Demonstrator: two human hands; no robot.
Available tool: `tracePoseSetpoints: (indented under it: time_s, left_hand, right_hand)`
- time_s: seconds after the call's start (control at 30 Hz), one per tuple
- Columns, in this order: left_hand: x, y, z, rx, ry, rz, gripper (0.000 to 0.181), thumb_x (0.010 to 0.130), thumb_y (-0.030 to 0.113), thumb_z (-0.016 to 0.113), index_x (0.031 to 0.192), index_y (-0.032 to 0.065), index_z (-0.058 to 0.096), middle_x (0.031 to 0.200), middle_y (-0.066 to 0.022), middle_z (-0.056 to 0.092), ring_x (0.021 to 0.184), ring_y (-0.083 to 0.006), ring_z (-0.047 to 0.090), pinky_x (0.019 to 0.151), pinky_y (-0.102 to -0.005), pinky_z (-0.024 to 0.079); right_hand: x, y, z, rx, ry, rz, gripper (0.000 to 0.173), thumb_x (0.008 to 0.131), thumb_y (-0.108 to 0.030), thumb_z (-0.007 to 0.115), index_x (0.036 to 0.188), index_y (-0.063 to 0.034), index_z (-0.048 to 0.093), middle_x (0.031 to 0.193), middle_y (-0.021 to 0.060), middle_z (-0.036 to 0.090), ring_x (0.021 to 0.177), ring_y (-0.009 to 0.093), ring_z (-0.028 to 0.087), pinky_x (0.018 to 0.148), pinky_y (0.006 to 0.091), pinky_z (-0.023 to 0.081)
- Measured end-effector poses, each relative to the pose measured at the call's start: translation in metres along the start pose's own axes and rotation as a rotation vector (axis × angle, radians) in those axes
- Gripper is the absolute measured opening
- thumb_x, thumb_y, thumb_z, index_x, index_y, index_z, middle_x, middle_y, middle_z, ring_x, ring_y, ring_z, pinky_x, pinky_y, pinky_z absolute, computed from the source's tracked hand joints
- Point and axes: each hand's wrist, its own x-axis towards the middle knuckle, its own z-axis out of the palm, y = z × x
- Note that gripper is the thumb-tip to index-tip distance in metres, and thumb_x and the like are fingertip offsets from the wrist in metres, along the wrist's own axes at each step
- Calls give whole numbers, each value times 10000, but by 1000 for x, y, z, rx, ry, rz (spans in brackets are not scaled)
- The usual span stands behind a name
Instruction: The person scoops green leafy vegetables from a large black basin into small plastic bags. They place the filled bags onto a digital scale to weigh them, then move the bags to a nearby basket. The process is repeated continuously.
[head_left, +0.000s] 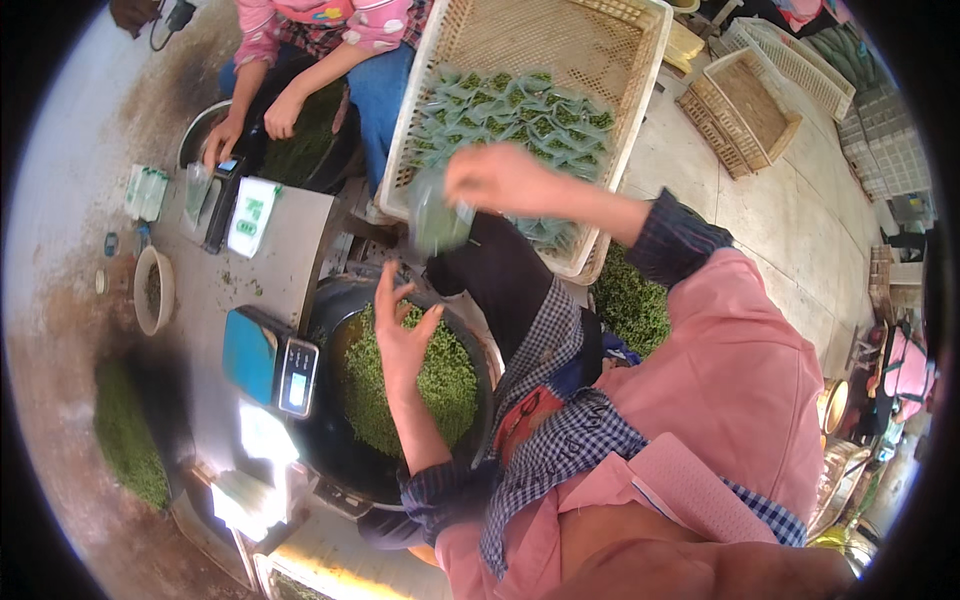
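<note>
My right hand (499, 180), blurred, grips a clear plastic bag (441, 221) with green contents. The bag hangs by the near end of a white plastic crate (643, 90). In that crate stand rows of similar filled bags (517, 112). My left hand (405, 322) is raised with fingers apart and nothing in it. Below it is a dark round tub (319, 450) holding a heap of small green berries or buds (442, 409). Beside the tub, on a metal table (292, 270), sits a digital scale (262, 360) with a bare blue pan.
Across from me, a person's hands (255, 124) are near a second scale (221, 206) and another tub (184, 142). White bags with green print (255, 216) lie on the table. A white bowl (154, 291) stands farther left. Plastic crates (739, 112) sit on the right floor.
</note>
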Motion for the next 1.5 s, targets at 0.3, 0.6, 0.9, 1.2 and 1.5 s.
tracePoseSetpoints:
  time_s: [0.3,0.6,0.9,1.2,1.5]
  left_hand:
    - [-34,-62,-18,-64,64,-175,581,823,-19,633,1357,0,405,1250,-129,540,979,-158,570,841,-290,479]
    - [-143,-89,-176,289,1077,-404,231,880,192,625,800,-20,672,600,-44,600,532,-88,505,528,-253,408]
    - [-135,-162,-257,1041,885,-149,177,743,207,675,866,82,700,920,-125,669,827,-310,634,718,-397,509]
    - [-141,-134,-271,914,790,-444,205,771,289,651,894,145,730,811,-121,680,770,-318,646,692,-399,507]
    - [-138,-55,-130,-859,734,-36,66,851,79,667,890,30,647,822,-7,652,684,-58,574,594,-190,463]
  right_hand:
    - [-130,315,-119,-1109,35,656,177,803,-178,526,775,-67,661,769,146,653,707,345,639,611,453,490]
    - [-44,178,-83,-788,-230,430,215,830,-282,624,885,-77,660,913,137,653,843,332,614,719,448,471]
    - [40,-79,144,-243,-332,-368,119,827,-210,626,865,-98,642,884,32,643,934,224,595,999,532,280]
    - [22,-145,207,-96,-657,-360,128,844,-226,623,913,-119,642,958,13,641,997,212,582,1044,508,235]
    - [12,-135,302,1612,-663,961,649,859,-414,636,1345,-81,362,1135,72,592,1048,221,580,870,419,488]
